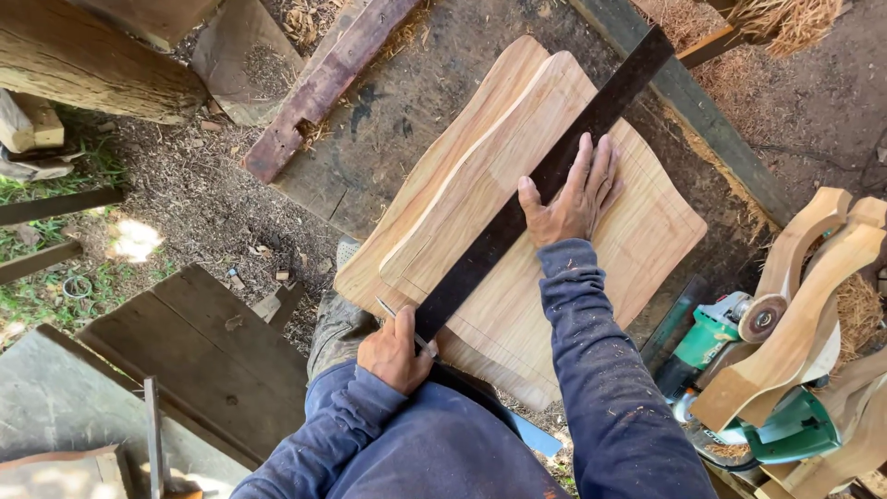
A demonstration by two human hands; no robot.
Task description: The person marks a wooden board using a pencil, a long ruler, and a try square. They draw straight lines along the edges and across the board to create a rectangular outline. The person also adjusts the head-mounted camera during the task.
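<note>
Pale wood everywhere on this one. My right hand (573, 199) is flat on the long dark metal straightedge (540, 185), fingers spread and pointing away from me, palm pressing the ruler down onto the top light-coloured curvy-edged wooden panel (573, 268). That arm comes in straight from the lower right in a dusty blue sleeve (601, 370), elbow out of shot.

My left hand (395, 351) is tucked in close to my body at the near end of the straightedge, fingers curled and pinching a thin pencil-like marker (393, 312). Its tip sits right at the ruler's left edge, down by the panel's near corner. Wrist is bent a bit, knuckles facing up.

Hard to see: the marker is mostly buried in my fist, so I can't say exactly what it is, only that a slim pale shaft pokes out. The near end of the ruler disappears behind my hand and lap. There's a second matching wooden panel (462, 139) underneath, showing only along its left edge. Off to the right, a green angle grinder (730, 333) is half covered by some carved pale wooden curved pieces (804, 305), cut off by the frame.

The ruler runs diagonally from my left hand up to the far right, crossing the panel, with the right hand about midway along it.
</note>
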